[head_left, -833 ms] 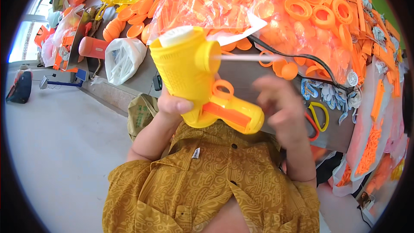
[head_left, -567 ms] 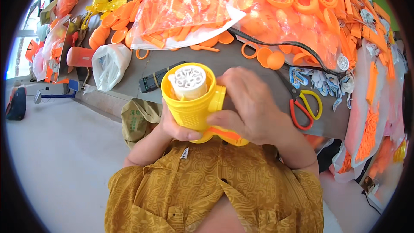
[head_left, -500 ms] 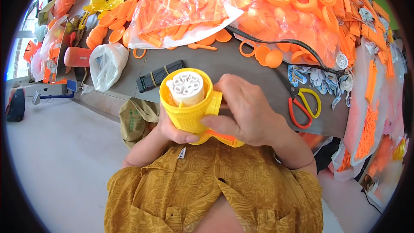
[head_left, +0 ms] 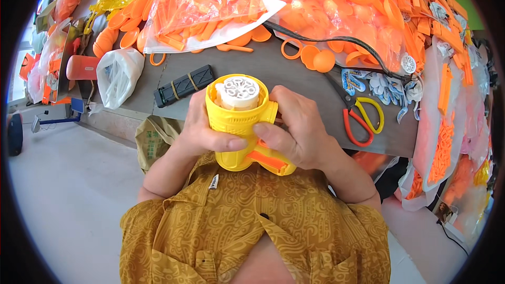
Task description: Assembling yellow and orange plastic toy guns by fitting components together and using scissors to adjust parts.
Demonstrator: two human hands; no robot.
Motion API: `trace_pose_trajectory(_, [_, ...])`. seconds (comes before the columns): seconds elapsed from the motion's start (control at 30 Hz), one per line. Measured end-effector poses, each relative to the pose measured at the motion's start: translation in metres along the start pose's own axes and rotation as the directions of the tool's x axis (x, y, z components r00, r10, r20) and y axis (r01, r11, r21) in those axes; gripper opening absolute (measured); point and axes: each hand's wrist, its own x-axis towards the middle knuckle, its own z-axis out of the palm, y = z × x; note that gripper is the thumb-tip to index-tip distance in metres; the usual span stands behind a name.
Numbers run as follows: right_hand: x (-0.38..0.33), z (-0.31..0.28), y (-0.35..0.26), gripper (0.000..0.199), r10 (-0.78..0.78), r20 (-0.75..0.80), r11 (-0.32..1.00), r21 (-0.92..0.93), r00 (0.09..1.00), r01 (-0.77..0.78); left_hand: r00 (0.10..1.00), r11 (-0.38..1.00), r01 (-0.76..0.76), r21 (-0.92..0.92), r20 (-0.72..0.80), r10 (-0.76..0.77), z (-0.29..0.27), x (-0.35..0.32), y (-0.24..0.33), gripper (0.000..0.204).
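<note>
A yellow plastic toy bubble gun (head_left: 231, 131) is held in front of my chest, its round open end facing up. Inside that end sits a white nozzle (head_left: 239, 92) pierced with several holes. My left hand (head_left: 197, 134) wraps round the barrel's left side, thumb across its front. On the other side my right hand (head_left: 300, 129) is closed round the handle part, its thumb pressing the body near the top. Below the right thumb shows an orange strip (head_left: 262, 159) set in the yellow plastic. Most fingertips are hidden behind the toy.
Beyond the toy, a black block with rubber bands (head_left: 184, 85) lies on the grey table (head_left: 221, 63). Scissors with red and yellow handles (head_left: 363, 115) rest at the right. Orange parts in clear bags (head_left: 210, 0) fill the back. A white plastic bag (head_left: 120, 78) stands left.
The bubble gun has shifted slightly right in the picture and stands more upright. My left hand has moved higher round the barrel; my right hand keeps its hold on the handle side.
</note>
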Motion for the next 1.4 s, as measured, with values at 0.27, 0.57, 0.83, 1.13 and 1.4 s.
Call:
trace_pose_trajectory(0.27, [0.024, -0.02, 0.022, 0.024, -0.044, -0.166, 0.956, -0.293, 0.985, -0.007, 0.998, 0.996, -0.047, -0.073, -0.048, 0.043, -0.013, 0.0, -0.012, 0.072])
trace_pose_trajectory(0.57, [0.032, -0.004, 0.048, 0.013, -0.073, -0.159, 0.558, -0.825, 0.985, -0.092, 0.99, 0.916, -0.112, -0.386, 0.032, 0.134, -0.015, -0.009, -0.016, 0.081])
trace_pose_trajectory(0.83, [0.002, -0.031, 0.013, 0.006, 0.313, 0.031, 0.888, 0.344, 0.949, -0.304, 0.993, 0.917, -0.108, -0.384, -0.093, 0.078, -0.023, -0.007, -0.008, 0.08])
trace_pose_trajectory(1.13, [-0.009, -0.046, -0.012, 0.045, -0.084, -0.037, 0.957, -0.28, 0.996, 0.07, 0.977, 0.989, -0.136, 0.065, -0.155, 0.144, -0.024, -0.017, 0.003, 0.071])
trace_pose_trajectory(1.4, [0.004, -0.034, -0.024, 0.072, -0.298, 0.11, 0.905, -0.283, 0.948, 0.317, 0.987, 0.986, -0.102, 0.129, -0.109, 0.117, -0.005, -0.016, 0.019, 0.073])
